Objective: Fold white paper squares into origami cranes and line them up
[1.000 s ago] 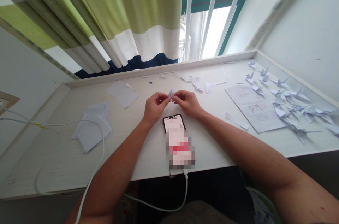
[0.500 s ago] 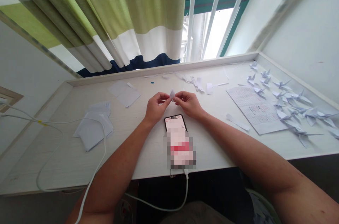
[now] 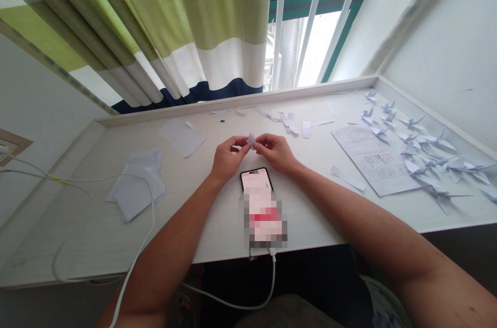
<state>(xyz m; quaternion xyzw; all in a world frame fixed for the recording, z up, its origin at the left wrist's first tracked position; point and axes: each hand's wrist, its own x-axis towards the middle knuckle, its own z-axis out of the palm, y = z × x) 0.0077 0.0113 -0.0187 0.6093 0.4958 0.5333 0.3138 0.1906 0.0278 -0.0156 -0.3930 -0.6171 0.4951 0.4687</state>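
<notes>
Between my two hands is a small folded piece of white paper [image 3: 251, 139], its pointed end up. My left hand [image 3: 230, 156] pinches its left side with thumb and fingers. On the other side, my right hand [image 3: 276, 152] grips it in the same way. The fingertips cover the paper's lower part. Just in front of my hands lies a phone [image 3: 257, 183] with a lit screen, partly blurred out, a white cable plugged into its near end.
Several folded paper cranes [image 3: 423, 147] crowd the right side, beside a written sheet [image 3: 361, 157]. White paper squares [image 3: 142, 188] are stacked at the left, more sheets [image 3: 182, 136] behind. Paper scraps [image 3: 287, 122] lie along the back. A white cable [image 3: 152, 204] crosses my left forearm.
Both hands keep hold of the folded paper in nearly the same place. The whole view has shifted very slightly; nothing else has visibly moved.
</notes>
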